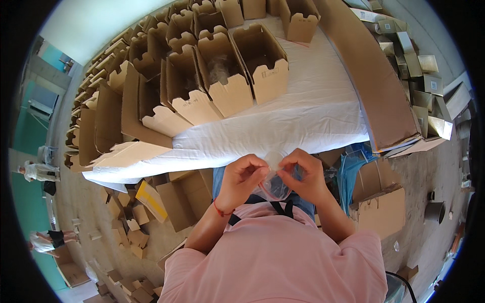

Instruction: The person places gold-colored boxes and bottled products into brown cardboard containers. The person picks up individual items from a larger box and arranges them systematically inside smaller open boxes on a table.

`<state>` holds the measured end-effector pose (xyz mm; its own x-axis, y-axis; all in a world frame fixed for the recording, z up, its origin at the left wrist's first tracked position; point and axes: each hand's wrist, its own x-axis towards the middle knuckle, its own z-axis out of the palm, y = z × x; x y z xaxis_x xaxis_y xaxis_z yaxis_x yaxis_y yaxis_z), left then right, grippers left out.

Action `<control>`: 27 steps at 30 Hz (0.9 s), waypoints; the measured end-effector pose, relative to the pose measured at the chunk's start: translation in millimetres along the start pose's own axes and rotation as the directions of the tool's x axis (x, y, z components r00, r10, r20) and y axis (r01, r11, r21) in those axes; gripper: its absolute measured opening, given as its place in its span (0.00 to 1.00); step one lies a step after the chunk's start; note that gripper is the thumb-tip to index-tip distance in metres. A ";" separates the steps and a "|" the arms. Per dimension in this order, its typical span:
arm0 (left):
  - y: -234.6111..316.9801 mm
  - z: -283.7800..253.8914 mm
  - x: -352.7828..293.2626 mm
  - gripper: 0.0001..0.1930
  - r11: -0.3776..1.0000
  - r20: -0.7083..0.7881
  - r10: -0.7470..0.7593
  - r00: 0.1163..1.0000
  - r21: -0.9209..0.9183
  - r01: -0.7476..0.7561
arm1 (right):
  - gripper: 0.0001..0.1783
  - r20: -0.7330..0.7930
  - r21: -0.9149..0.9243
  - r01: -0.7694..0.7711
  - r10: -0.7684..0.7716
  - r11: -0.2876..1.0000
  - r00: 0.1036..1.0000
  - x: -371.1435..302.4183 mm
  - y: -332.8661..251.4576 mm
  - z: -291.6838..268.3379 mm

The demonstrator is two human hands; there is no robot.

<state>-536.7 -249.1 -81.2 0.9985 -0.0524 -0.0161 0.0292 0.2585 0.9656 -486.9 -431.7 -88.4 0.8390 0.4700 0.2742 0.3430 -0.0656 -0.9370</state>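
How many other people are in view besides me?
2. Both are toward the left edge: a person in pale clothes, and below, a person in a white top and dark shorts. Others may be hidden.

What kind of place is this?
Probably a packing workshop: rows of open cardboard boxes stand on a white-covered table, shiny boxes are heaped to the right, and loose cartons lie on the floor.
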 end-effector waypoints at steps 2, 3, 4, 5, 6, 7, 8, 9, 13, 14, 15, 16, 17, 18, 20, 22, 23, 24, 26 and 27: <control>-2.2 -8.3 -4.4 0.02 0.994 -0.005 -0.012 1.000 -0.110 0.011 | 0.24 0.054 0.273 -0.091 0.079 0.958 0.995 -0.8 -6.5 4.5; -3.5 -8.3 -7.6 0.02 0.998 -0.025 -0.046 0.999 -0.049 0.044 | 0.27 0.137 0.100 -0.092 0.078 0.991 0.988 2.0 -13.4 2.9; -4.8 -7.8 -10.2 0.02 0.997 -0.048 -0.078 0.996 0.012 0.079 | 0.29 0.216 -0.076 -0.074 0.089 0.994 0.972 5.2 -21.4 0.5; -3.9 -7.4 -11.9 0.02 0.991 -0.065 -0.113 0.991 0.067 0.117 | 0.32 0.283 -0.253 -0.043 0.117 0.966 0.952 8.5 -27.2 0.7; 1.6 -2.7 -14.0 0.03 0.980 -0.043 -0.146 0.988 0.130 0.150 | 0.33 0.241 -0.330 0.030 0.054 0.943 0.969 6.3 -19.3 9.6; 0.6 -1.1 -15.2 0.03 0.980 -0.027 -0.103 0.994 0.171 0.106 | 0.33 0.249 -0.305 0.020 0.059 0.952 0.967 5.2 -12.4 13.4; -1.4 -0.2 -14.8 0.03 0.976 -0.004 -0.058 0.998 0.211 0.057 | 0.32 0.254 -0.282 0.010 0.064 0.959 0.965 5.7 -6.8 14.7; -3.3 -1.2 -14.6 0.03 0.968 0.019 -0.014 1.000 0.249 0.009 | 0.31 0.259 -0.260 0.000 0.069 0.966 0.964 6.5 -5.3 15.1; -2.2 -17.7 -7.1 0.17 0.900 0.190 0.275 0.942 0.294 -0.322 | 0.26 0.214 -0.182 -0.177 0.215 0.967 0.953 6.9 -11.6 7.6; -0.6 -23.5 -5.4 0.27 0.909 0.227 0.214 0.950 0.310 -0.278 | 0.27 0.217 -0.174 -0.209 0.244 0.962 0.945 4.1 -7.4 6.6; -0.3 -25.3 -4.1 0.28 0.912 0.261 0.123 0.958 0.350 -0.212 | 0.27 0.226 -0.155 -0.195 0.227 0.968 0.947 2.9 -4.9 5.7; -0.6 -26.3 -4.0 0.28 0.908 0.290 0.030 0.957 0.393 -0.147 | 0.27 0.235 -0.137 -0.182 0.211 0.974 0.949 2.3 -2.9 4.7; -1.5 -27.2 -4.9 0.28 0.896 0.315 -0.068 0.947 0.436 -0.081 | 0.27 0.243 -0.117 -0.173 0.197 0.978 0.950 1.5 -1.9 4.8; -2.1 -27.7 -4.9 0.28 0.877 0.334 -0.165 0.928 0.480 -0.017 | 0.26 0.225 -0.116 -0.132 0.155 0.984 0.962 2.6 -5.2 7.7; -1.0 -26.1 -2.6 0.26 0.840 0.277 -0.264 0.924 0.536 0.080 | 0.24 0.263 -0.103 -0.149 0.171 0.984 0.949 6.1 -8.3 7.7; -3.0 -24.3 -1.3 0.24 0.801 0.221 -0.271 0.937 0.591 0.092 | 0.24 0.249 -0.117 -0.025 0.054 0.993 0.967 10.7 -5.0 6.4; -7.0 -23.4 -1.8 0.23 0.783 0.203 -0.228 0.952 0.620 0.055 | 0.23 0.215 -0.145 0.105 -0.072 0.984 0.974 12.7 1.0 3.5; -10.3 -22.9 -1.7 0.22 0.762 0.186 -0.184 0.965 0.648 0.020 | 0.23 0.184 -0.177 0.231 -0.199 0.957 0.963 14.6 3.9 1.8; -14.4 -22.5 0.0 0.21 0.694 0.178 -0.162 0.971 0.720 -0.016 | 0.25 0.198 -0.170 0.322 -0.288 0.931 0.937 18.8 0.4 5.6; -16.9 -22.5 0.4 0.21 0.657 0.173 -0.151 0.973 0.753 -0.032 | 0.25 0.206 -0.165 0.367 -0.332 0.915 0.920 22.3 -4.7 9.7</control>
<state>-535.7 -231.8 -103.4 0.9594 -0.2569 -0.1164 -0.0479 -0.5550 0.8305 -473.9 -412.4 -80.0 0.5713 0.6358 0.5190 0.6918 -0.0327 -0.7214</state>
